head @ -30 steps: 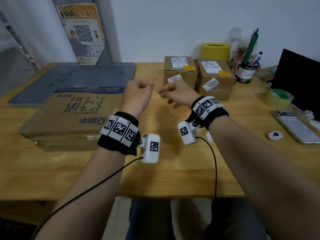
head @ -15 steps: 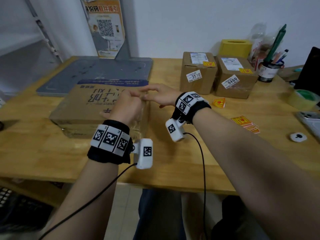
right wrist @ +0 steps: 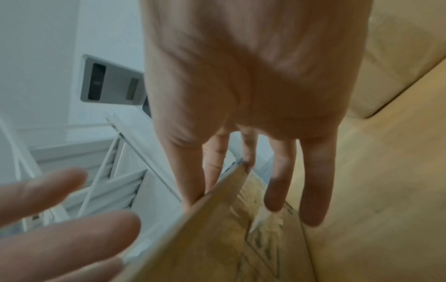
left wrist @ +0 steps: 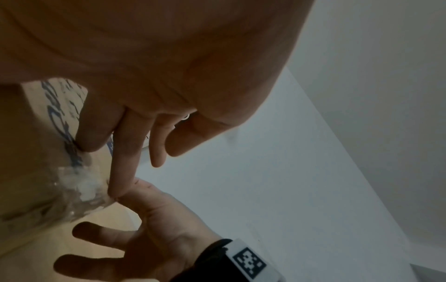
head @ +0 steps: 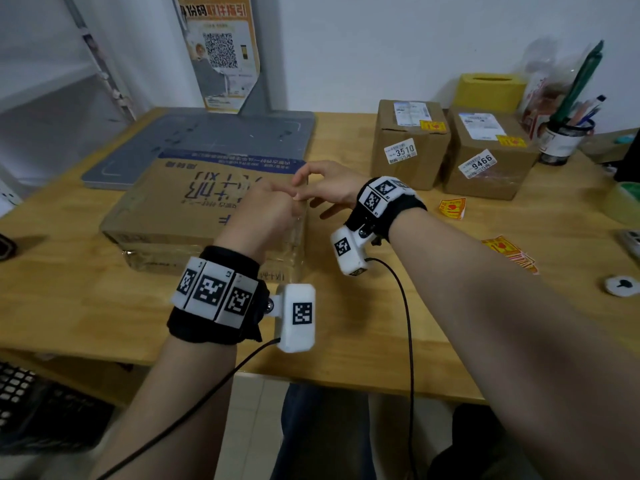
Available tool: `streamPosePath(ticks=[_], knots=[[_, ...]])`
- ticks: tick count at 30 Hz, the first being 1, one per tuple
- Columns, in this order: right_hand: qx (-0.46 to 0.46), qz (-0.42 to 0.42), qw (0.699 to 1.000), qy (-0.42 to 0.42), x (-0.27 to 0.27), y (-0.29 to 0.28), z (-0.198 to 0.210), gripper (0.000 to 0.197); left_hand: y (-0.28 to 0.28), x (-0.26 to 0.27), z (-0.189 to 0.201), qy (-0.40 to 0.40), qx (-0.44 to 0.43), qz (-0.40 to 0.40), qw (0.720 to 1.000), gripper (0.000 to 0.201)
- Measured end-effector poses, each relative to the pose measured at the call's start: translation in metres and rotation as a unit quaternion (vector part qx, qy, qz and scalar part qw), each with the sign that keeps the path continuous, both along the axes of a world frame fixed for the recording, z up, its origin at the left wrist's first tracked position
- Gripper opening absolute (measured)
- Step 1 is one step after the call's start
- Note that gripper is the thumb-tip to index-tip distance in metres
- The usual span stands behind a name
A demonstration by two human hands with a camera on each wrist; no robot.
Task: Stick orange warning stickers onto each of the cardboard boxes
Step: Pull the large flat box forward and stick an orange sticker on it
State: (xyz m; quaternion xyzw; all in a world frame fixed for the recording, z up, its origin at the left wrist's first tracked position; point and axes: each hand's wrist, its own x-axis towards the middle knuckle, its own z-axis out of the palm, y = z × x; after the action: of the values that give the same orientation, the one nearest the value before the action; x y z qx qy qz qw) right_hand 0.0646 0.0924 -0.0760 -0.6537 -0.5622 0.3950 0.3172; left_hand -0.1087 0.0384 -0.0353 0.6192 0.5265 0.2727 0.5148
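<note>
A large flat cardboard box lies on the wooden table at the left. Both hands meet over its right edge. My left hand rests straight fingers on the box's top. My right hand brings thumb and forefinger together at the box's far right corner. A sliver of what looks like an orange sticker shows between them; the other fingers are straight. Two small cardboard boxes at the back each carry an orange sticker.
A stack of orange stickers and one curled sticker lie on the table to the right. A grey mat lies behind the big box. A yellow box, pen cup and tape roll stand at the back right.
Both hands have moved left from in front of the small boxes to the big box's right edge. My head has turned left with them.
</note>
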Motion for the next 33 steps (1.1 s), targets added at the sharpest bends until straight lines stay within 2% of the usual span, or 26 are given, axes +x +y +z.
streamPosePath(ticks=[3, 5, 7, 11, 18, 21, 22, 25, 27, 31, 33], knots=[[-0.020, 0.000, 0.997, 0.071, 0.007, -0.008, 0.000, 0.019, -0.003, 0.006, -0.001, -0.037, -0.027, 0.013, 0.999, 0.031], [-0.022, -0.006, 0.996, 0.081, 0.009, -0.016, 0.004, 0.015, -0.008, 0.015, -0.002, -0.062, -0.046, 0.010, 0.997, 0.033], [-0.032, -0.010, 0.998, 0.062, 0.013, -0.026, 0.010, 0.016, -0.013, 0.028, 0.000, -0.083, -0.063, -0.004, 0.995, 0.035], [-0.040, -0.020, 0.999, 0.015, 0.028, -0.047, 0.018, 0.032, -0.018, 0.052, 0.003, -0.086, -0.060, -0.023, 0.994, 0.035], [-0.041, -0.038, 0.998, -0.030, 0.035, -0.068, 0.028, 0.023, -0.026, 0.058, 0.010, -0.072, -0.065, -0.043, 0.994, 0.021], [-0.046, -0.051, 0.997, -0.032, 0.022, -0.069, 0.030, 0.009, -0.021, 0.046, 0.013, -0.089, -0.028, 0.002, 0.996, 0.015], [-0.049, -0.052, 0.997, -0.042, 0.017, -0.069, 0.033, 0.013, -0.016, 0.041, 0.012, -0.081, 0.009, 0.031, 0.996, 0.014], [-0.066, -0.050, 0.993, -0.084, -0.003, -0.070, 0.043, 0.041, -0.001, 0.020, 0.002, 0.016, 0.098, 0.090, 0.991, 0.022], [-0.073, -0.037, 0.990, -0.112, -0.009, -0.068, 0.044, 0.056, 0.011, 0.003, -0.005, 0.100, 0.106, 0.093, 0.985, 0.034], [-0.090, -0.028, 0.986, -0.134, -0.018, -0.067, 0.042, 0.050, 0.031, -0.029, -0.010, 0.229, 0.085, 0.121, 0.962, 0.038], [-0.093, -0.044, 0.987, -0.125, -0.020, -0.067, 0.040, 0.056, 0.038, -0.042, -0.011, 0.287, 0.071, 0.133, 0.946, 0.046]])
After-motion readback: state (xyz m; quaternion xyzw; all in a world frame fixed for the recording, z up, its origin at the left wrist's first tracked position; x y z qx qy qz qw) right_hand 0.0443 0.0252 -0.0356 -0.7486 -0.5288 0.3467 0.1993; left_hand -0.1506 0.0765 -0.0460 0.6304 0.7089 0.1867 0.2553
